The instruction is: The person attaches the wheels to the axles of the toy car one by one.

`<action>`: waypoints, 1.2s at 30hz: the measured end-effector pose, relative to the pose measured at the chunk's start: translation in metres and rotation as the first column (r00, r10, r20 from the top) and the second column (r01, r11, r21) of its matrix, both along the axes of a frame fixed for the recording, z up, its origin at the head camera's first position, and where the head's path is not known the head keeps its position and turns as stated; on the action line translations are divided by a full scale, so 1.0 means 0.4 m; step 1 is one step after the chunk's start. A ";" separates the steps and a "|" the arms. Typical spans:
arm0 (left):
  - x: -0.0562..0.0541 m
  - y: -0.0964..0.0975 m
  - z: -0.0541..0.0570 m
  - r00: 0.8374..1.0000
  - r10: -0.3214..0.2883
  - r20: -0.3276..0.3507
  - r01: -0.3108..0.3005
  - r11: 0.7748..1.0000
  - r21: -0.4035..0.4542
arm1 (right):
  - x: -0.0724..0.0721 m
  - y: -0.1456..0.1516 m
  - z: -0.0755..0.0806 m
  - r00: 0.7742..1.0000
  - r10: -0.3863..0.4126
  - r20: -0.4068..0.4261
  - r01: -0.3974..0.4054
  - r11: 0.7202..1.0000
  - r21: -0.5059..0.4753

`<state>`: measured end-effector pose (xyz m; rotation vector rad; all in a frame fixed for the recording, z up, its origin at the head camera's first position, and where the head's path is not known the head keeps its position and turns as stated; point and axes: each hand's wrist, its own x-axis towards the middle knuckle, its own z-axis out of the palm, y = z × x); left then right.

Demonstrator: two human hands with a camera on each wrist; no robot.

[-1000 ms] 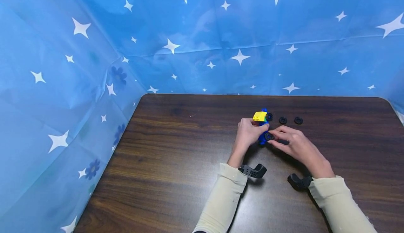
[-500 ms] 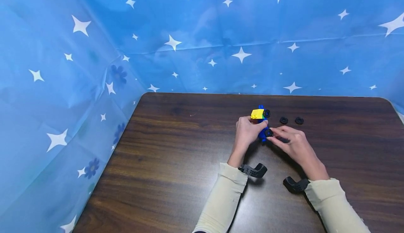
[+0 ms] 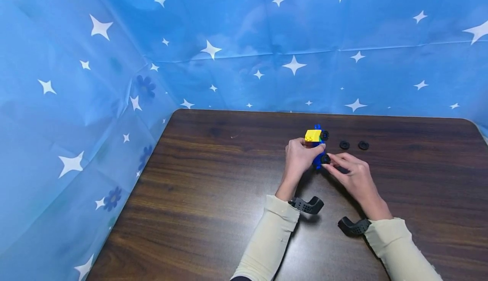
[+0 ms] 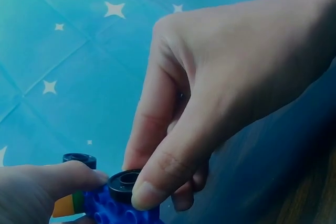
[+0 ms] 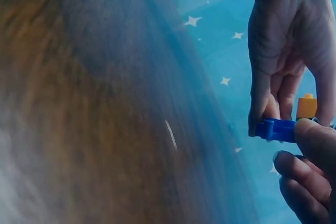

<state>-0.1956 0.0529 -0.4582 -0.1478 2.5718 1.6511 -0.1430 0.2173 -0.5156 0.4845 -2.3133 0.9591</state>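
My left hand (image 3: pixel 298 158) grips a small toy car with a studded blue base (image 4: pixel 107 208) and a yellow brick (image 3: pixel 312 135) near its far end. The car is tipped, its wheel side toward my right hand (image 3: pixel 354 175). Thumb and fingers of that right hand pinch a black wheel (image 4: pixel 119 193) against the base's near end. Another black wheel (image 3: pixel 324 135) sits on the far end, beside the yellow brick. From the right wrist, the blue base (image 5: pixel 278 129) shows between both hands, while the pinched wheel is mostly hidden behind my fingers.
Two loose black wheels, one nearer (image 3: pixel 344 145) and one farther right (image 3: pixel 363 145), lie on the dark wooden table (image 3: pixel 213 179). A blue star-patterned cloth (image 3: pixel 244 31) hangs behind and at the left. Black wrist cameras (image 3: pixel 308 205) stick out inward from both cuffs.
The right forearm has shifted slightly left, and the pinched wheel now sits closer against the blue base. The left hand keeps its grip on the car; the view has tilted a little.
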 end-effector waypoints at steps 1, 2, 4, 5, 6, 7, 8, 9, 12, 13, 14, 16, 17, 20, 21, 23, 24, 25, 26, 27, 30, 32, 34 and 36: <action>0.001 0.000 0.000 1.000 -0.001 0.000 0.001 1.000 -0.003 | 0.002 -0.002 0.000 1.000 -0.004 0.005 0.004 1.000 -0.005; 0.001 0.001 0.000 1.000 0.000 -0.002 0.000 1.000 -0.004 | 0.003 -0.004 0.001 1.000 -0.011 0.009 0.011 1.000 -0.010; 0.001 0.001 0.000 1.000 0.001 -0.007 -0.001 1.000 -0.002 | 0.004 -0.008 0.001 1.000 -0.025 0.016 0.026 0.999 -0.021; 0.002 0.001 -0.001 1.000 0.003 -0.010 -0.003 1.000 0.001 | 0.004 -0.010 0.001 0.999 -0.032 0.020 0.032 0.999 -0.031; 0.002 0.002 -0.002 1.000 0.004 -0.012 -0.004 1.000 0.005 | 0.005 -0.012 0.001 0.999 -0.037 0.023 0.038 0.999 -0.039; 0.002 0.003 -0.001 1.000 0.004 -0.016 -0.004 1.000 0.008 | 0.003 -0.013 0.001 0.999 -0.043 0.027 0.044 0.998 -0.046; 0.001 0.004 0.000 1.000 0.002 -0.020 -0.002 1.000 0.009 | 0.002 -0.014 0.001 0.998 -0.047 0.030 0.048 0.997 -0.054; 0.001 0.005 0.001 1.000 -0.003 -0.026 0.003 1.000 0.006 | 0.001 -0.014 0.000 0.998 -0.048 0.033 0.051 0.997 -0.066; 0.000 0.006 0.004 0.999 -0.020 -0.033 0.020 1.000 0.000 | -0.002 -0.014 -0.001 0.998 -0.050 0.037 0.053 0.994 -0.097; -0.001 0.006 0.004 0.999 -0.025 -0.034 0.026 1.000 0.001 | -0.002 -0.013 -0.001 0.998 -0.049 0.039 0.053 0.993 -0.104; -0.001 0.005 0.005 0.999 -0.030 -0.035 0.030 1.000 0.003 | -0.003 -0.012 -0.001 0.998 -0.050 0.040 0.054 0.992 -0.110; -0.003 0.002 0.004 0.999 -0.031 -0.035 0.032 0.999 0.017 | -0.006 -0.010 -0.001 0.997 -0.057 0.045 0.061 0.991 -0.116; -0.004 0.000 0.003 0.999 -0.033 -0.034 0.034 0.999 0.024 | -0.007 -0.009 -0.001 0.997 -0.059 0.049 0.065 0.991 -0.116; -0.007 -0.004 0.002 0.999 -0.033 -0.035 0.035 0.999 0.041 | -0.012 -0.006 0.000 0.995 -0.073 0.074 0.081 0.990 -0.114; -0.007 -0.004 0.002 0.999 -0.036 -0.032 0.037 0.998 0.044 | -0.013 -0.005 0.000 0.994 -0.075 0.084 0.084 0.990 -0.114; -0.008 -0.004 0.001 0.999 -0.047 -0.022 0.048 0.998 0.040 | -0.015 -0.005 0.002 0.991 -0.079 0.104 0.091 0.990 -0.110; -0.008 -0.003 0.001 0.998 -0.053 -0.017 0.054 0.998 0.038 | -0.015 -0.005 0.002 0.990 -0.080 0.114 0.092 0.990 -0.106; -0.007 -0.002 0.000 0.998 -0.063 -0.012 0.063 0.997 0.034 | -0.015 -0.004 0.003 0.989 -0.080 0.125 0.093 0.990 -0.102; -0.007 -0.001 -0.001 0.998 -0.070 -0.008 0.070 0.997 0.024 | -0.015 -0.004 0.004 0.987 -0.083 0.135 0.096 0.991 -0.097; -0.007 0.001 -0.003 0.997 -0.078 -0.005 0.078 0.997 0.011 | -0.015 -0.004 0.004 0.986 -0.086 0.144 0.100 0.991 -0.091; -0.008 0.004 -0.009 0.995 -0.102 -0.002 0.102 0.995 -0.010 | -0.014 -0.003 0.004 0.983 -0.095 0.159 0.106 0.992 -0.064; -0.009 0.005 -0.013 0.993 -0.114 -0.010 0.114 0.993 -0.014 | -0.013 -0.002 0.005 0.982 -0.101 0.161 0.111 0.992 -0.053; -0.012 0.004 -0.016 0.989 -0.144 -0.021 0.144 0.989 -0.020 | -0.011 0.000 0.005 0.981 -0.105 0.164 0.115 0.992 -0.051; -0.015 0.002 -0.018 0.982 -0.185 -0.042 0.183 0.982 -0.046 | -0.009 0.002 0.006 0.980 -0.108 0.169 0.118 0.992 -0.052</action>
